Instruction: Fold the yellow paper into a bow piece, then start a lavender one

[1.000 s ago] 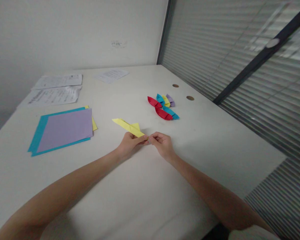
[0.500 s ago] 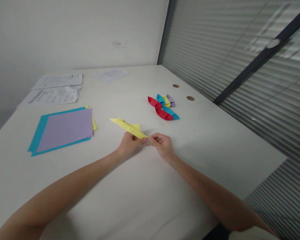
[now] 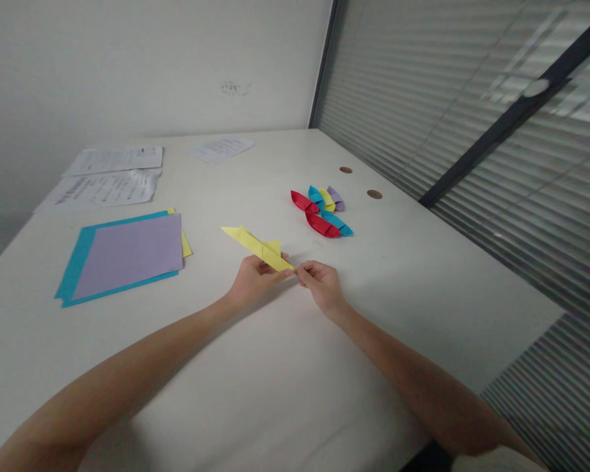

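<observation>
A yellow folded paper, long and pointed at its far left end with a small flap standing up, is held just above the table. My left hand is closed on its near part, thumb on the close side and fingers behind it. The fingertips of my right hand pinch the near right tip of the same paper, close to my left thumb. What the curled fingers of both hands do underneath is partly hidden.
Several small folded paper boats in red, blue, yellow and purple lie beyond my right hand. On the left, coloured sheets lie stacked. Printed pages rest farther back. A blind-covered window borders the table's right side.
The yellow folded paper has shifted slightly right and tilted more steeply. My right fingertips now pinch its near tip; the loose papers and boats stay put.
</observation>
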### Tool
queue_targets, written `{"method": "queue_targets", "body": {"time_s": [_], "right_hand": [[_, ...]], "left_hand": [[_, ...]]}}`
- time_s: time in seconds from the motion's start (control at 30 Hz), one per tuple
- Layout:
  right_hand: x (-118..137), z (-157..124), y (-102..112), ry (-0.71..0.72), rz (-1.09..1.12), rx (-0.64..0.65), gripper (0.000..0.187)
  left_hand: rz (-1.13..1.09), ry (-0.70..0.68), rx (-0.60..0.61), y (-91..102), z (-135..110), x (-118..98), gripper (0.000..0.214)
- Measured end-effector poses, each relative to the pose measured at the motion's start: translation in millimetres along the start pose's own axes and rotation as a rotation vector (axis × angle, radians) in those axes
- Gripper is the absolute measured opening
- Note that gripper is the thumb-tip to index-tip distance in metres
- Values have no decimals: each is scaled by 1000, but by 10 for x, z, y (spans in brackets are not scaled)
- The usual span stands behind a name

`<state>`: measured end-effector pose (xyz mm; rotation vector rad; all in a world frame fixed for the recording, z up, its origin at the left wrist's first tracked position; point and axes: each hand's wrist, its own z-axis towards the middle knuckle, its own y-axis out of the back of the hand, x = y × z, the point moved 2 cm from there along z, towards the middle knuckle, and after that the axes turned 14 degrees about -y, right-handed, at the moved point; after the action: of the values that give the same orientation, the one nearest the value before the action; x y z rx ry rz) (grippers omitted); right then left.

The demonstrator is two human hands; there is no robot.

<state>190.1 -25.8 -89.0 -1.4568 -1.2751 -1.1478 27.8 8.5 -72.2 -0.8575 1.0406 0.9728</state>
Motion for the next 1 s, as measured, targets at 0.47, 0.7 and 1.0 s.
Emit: {"method": "queue_targets", "body": {"time_s": [0.47, 0.7, 1.0], "right_hand": [[127, -87, -2, 112, -107, 77, 51], [162, -55, 6, 91, -83, 127, 35], [126, -15, 27, 18, 34, 71, 26]], "left_hand": [[-144, 253, 112, 79, 130, -323, 39], [-149, 449, 460, -84, -47, -248, 29], [-196, 514, 341, -94, -46, -224, 39]]}}
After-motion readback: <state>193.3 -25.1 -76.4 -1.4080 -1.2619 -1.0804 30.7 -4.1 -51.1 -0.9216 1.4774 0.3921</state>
